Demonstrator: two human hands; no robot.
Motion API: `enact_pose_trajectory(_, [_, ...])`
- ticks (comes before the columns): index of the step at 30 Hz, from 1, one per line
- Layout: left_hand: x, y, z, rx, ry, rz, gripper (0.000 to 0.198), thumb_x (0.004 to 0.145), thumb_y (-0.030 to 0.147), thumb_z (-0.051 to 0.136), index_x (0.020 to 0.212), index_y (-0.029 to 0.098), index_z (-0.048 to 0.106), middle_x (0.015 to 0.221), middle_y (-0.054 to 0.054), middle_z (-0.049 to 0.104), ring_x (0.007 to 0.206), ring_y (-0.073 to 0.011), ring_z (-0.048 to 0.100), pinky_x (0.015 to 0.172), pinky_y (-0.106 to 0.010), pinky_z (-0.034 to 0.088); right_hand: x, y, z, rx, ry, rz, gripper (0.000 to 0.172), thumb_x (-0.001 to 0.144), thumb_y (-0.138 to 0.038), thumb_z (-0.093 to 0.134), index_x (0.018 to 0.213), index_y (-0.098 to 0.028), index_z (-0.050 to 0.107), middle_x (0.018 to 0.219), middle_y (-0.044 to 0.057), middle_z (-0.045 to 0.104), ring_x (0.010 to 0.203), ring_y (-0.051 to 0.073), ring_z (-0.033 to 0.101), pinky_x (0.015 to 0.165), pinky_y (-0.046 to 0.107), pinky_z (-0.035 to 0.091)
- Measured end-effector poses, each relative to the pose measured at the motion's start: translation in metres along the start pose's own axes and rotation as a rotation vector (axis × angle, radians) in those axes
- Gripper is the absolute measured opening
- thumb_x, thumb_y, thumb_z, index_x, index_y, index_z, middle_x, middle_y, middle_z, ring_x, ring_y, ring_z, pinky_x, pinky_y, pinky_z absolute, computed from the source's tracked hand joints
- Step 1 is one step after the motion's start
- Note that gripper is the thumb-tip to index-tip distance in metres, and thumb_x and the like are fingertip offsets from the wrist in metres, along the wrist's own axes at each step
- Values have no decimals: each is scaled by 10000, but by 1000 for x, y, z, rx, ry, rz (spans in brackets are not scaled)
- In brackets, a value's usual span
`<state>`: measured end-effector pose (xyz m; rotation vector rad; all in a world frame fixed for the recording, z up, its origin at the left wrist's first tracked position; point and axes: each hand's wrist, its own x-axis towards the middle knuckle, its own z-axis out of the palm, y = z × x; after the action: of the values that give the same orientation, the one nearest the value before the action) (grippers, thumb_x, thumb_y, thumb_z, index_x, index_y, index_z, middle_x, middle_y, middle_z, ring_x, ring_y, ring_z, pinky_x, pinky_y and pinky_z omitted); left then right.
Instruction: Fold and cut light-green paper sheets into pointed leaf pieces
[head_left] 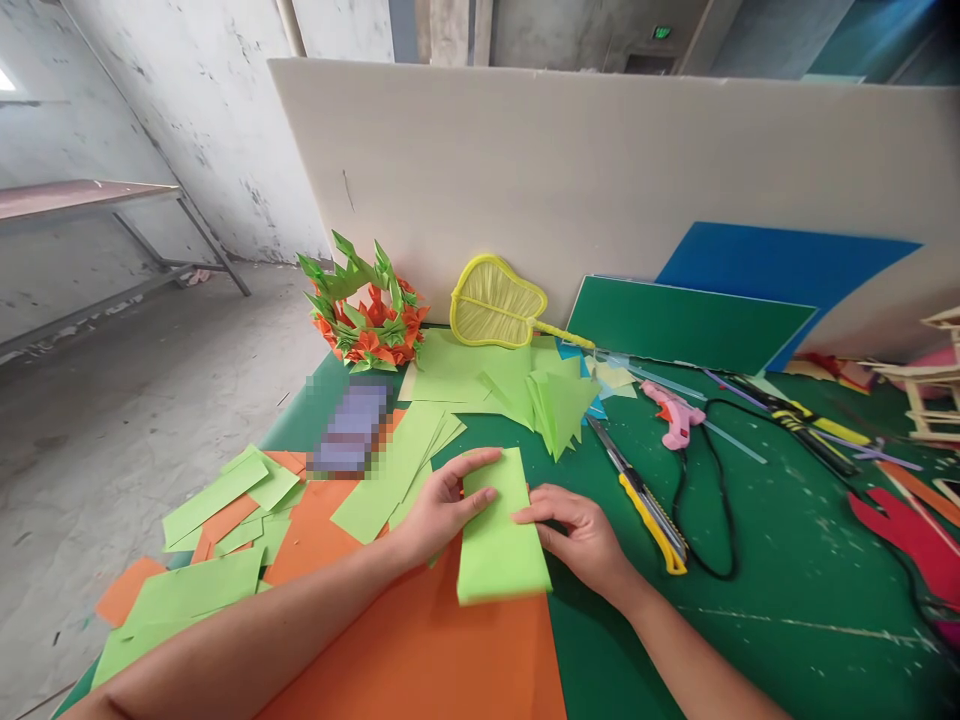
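A light green folded paper strip (pixel 499 545) lies on the green table (pixel 765 560), partly over an orange sheet (pixel 420 650). My left hand (pixel 442 505) rests on the strip's left edge, fingers stretched flat across its upper part. My right hand (pixel 581 530) presses the strip's right edge, fingers curled down onto the paper. Neither hand lifts it.
Folded green paper pieces (pixel 555 400) and loose green and orange sheets (pixel 225 510) lie around. A yellow utility knife (pixel 645 500), a pink glue gun (pixel 675 412) with black cord, a yellow swatter (pixel 499 305), and an orange-green origami wreath (pixel 367 310) stand near a beige board (pixel 600 170).
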<state>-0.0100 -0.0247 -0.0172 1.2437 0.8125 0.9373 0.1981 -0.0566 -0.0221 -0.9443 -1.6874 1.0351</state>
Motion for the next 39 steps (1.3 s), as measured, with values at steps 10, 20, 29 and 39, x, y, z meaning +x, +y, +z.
enact_pose_trajectory(10, [-9,13,4,132,-79,156,343,903,390,597,1230,289,613,1359,-70,513,1227,-267,498,997,-353,441,2,8,-2,-69,211,119,276,820,-423,688,655,-203,677,800,63,690,796,219,648,701,313,524])
enact_pose_trajectory(20, [-3,5,5,-14,-14,36,307,790,381,747,908,203,526,885,-11,551,796,-131,542,666,-223,460,0,4,2,-75,191,146,238,876,-372,594,722,-209,516,705,2,543,643,143,516,590,241,461])
enact_pose_trajectory(29, [-3,2,7,-23,-94,13,343,843,372,689,1116,213,556,1031,-64,602,953,-175,574,750,-265,520,0,6,3,120,181,257,299,863,-413,624,1092,-223,601,907,40,625,774,163,597,651,242,507])
enact_pose_trajectory(39, [-4,4,9,195,9,31,241,813,383,688,838,158,607,782,-33,603,693,-124,555,547,-204,473,1,0,6,163,165,327,264,840,-435,646,751,-198,569,662,-25,495,609,118,460,541,220,384])
